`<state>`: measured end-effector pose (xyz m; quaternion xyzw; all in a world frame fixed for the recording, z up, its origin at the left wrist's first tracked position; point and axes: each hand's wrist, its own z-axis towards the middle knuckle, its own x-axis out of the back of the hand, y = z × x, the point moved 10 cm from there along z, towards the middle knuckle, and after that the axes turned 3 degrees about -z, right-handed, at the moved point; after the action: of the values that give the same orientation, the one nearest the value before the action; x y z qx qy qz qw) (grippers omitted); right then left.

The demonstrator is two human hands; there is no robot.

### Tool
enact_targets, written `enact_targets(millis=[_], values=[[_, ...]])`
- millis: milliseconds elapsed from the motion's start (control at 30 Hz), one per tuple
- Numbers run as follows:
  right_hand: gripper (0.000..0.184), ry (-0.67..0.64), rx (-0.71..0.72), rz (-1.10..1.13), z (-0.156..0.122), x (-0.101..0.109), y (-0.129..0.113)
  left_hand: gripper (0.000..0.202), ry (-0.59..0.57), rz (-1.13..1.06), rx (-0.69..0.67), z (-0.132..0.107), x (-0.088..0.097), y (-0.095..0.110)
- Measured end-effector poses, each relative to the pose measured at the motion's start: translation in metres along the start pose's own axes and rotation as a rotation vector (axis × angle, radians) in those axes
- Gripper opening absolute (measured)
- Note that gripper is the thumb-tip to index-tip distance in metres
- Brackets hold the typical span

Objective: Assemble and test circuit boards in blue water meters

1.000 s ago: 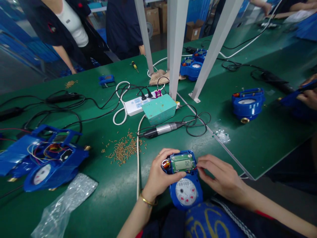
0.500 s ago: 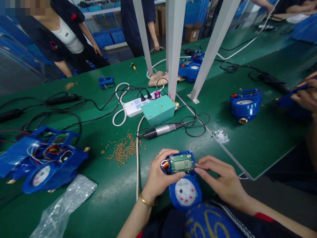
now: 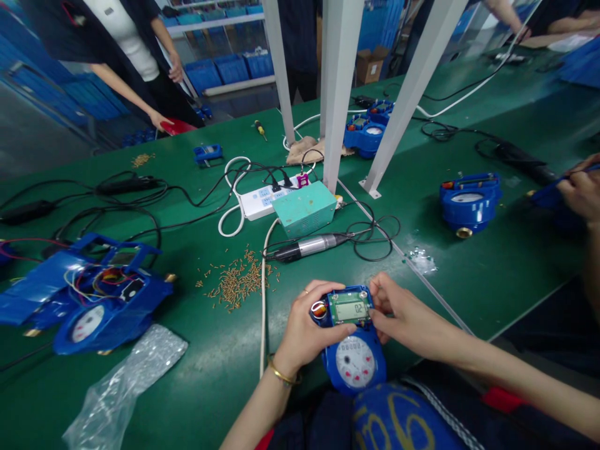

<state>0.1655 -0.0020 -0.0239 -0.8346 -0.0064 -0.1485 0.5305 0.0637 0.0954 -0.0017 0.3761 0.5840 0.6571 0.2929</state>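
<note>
My left hand (image 3: 312,325) is wrapped round the left side of a blue water meter (image 3: 330,369), its thumb lying across the gap between display and dial. The meter's top is uncovered, and a green circuit board (image 3: 349,299) with a small LCD sits there, beside a wired round part (image 3: 319,310). Below it is a white dial (image 3: 355,362) with red marks. My right hand (image 3: 394,309) has its fingers curled together at the board's right edge, thumb against that side; anything pinched there is hidden.
Small brass-coloured screws (image 3: 239,280) lie loose left of the meter. An electric screwdriver (image 3: 309,246), a green box (image 3: 304,209) and a power strip (image 3: 257,203) are ahead. Wired blue meters (image 3: 112,294) and bubble wrap (image 3: 154,356) are left; another meter (image 3: 470,203) is right. Metal posts (image 3: 340,94) rise behind.
My right fingers have curled in and shifted up slightly along the board's edge. The meter stays in my left hand. Across the table, a person's hand is now at a red object.
</note>
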Motion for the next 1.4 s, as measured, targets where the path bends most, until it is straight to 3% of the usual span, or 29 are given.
enact_targets(millis=[167, 267, 333, 400, 467, 533, 833, 1100, 1400], values=[[0.026, -0.004, -0.027, 0.100, -0.001, 0.001, 0.002, 0.053, 0.011, 0.013, -0.002, -0.002, 0.002, -0.002], [0.025, 0.087, 0.030, 0.180, -0.011, 0.005, 0.007, 0.053, 0.012, 0.003, 0.003, -0.005, 0.003, -0.004], [0.016, 0.259, 0.203, 0.041, -0.024, 0.015, 0.000, 0.053, 0.013, -0.005, 0.008, -0.008, 0.003, -0.005], [0.003, 0.463, 0.465, -0.199, -0.047, 0.019, -0.018, 0.052, 0.018, -0.017, 0.013, -0.011, 0.002, -0.005], [0.018, 0.592, 0.695, -0.411, -0.069, 0.011, -0.030, 0.052, 0.029, -0.023, 0.022, -0.013, 0.002, -0.006], [0.031, 0.628, 0.805, -0.535, -0.079, 0.001, -0.030, 0.051, 0.037, -0.023, 0.035, -0.014, 0.002, -0.006], [0.046, 0.557, 0.868, -0.868, -0.080, -0.016, -0.025, 0.051, 0.041, -0.003, 0.037, -0.013, 0.003, -0.004], [0.042, 0.585, 0.771, -0.530, -0.076, 0.013, -0.032, 0.050, 0.034, -0.015, 0.080, -0.015, 0.002, -0.006], [0.055, 0.594, 0.878, -0.745, -0.081, -0.008, -0.015, 0.050, 0.038, -0.020, 0.060, -0.015, 0.003, -0.002]])
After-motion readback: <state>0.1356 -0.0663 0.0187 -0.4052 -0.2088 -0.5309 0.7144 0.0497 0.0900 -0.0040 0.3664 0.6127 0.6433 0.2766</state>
